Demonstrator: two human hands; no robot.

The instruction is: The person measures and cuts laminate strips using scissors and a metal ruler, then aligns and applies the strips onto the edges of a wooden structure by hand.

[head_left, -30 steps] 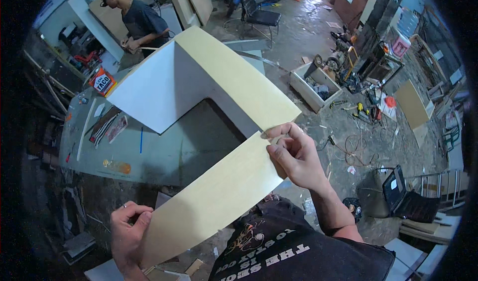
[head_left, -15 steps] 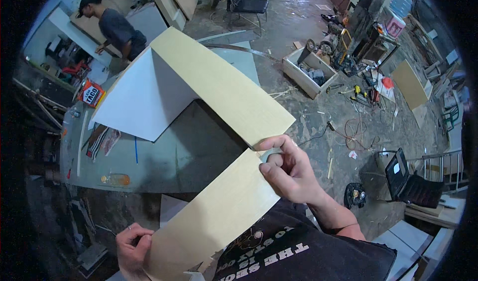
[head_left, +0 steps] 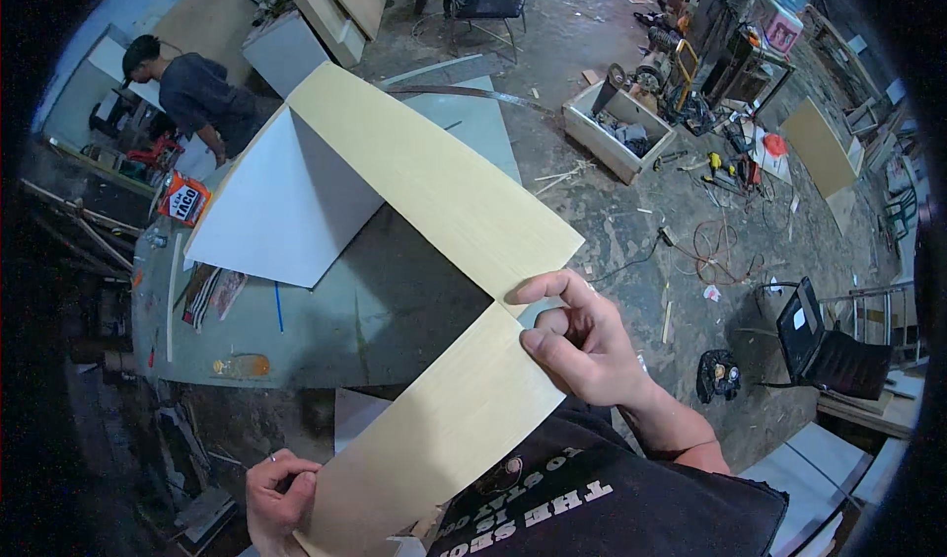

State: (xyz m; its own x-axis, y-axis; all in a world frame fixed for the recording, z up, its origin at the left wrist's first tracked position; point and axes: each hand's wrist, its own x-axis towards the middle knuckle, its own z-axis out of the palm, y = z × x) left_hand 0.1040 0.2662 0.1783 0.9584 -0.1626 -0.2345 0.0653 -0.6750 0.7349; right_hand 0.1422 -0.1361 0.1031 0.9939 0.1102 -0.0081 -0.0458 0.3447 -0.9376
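Note:
A pale wood-grain panel slants across the front, close to my body. Its lower left end is gripped between the thumb and fingers of my left hand. At its upper right end, a second pale wood-grain panel meets it at an angle, running away to the far left. My right hand pinches this corner, with its index finger on the far panel and thumb on the near one. A white-faced panel joins the far panel's other end. All stand over a greenish-grey tabletop.
An orange can, a small amber bottle and a blue stick are on the table. A co-worker in a dark shirt stands at far left. Rightward, a tool-filled box, cords and a black chair occupy the floor.
The gap between the two wood-grain panels at my right hand has narrowed, so their edges now meet. My left hand has shifted slightly right. The co-worker has moved left and leans lower.

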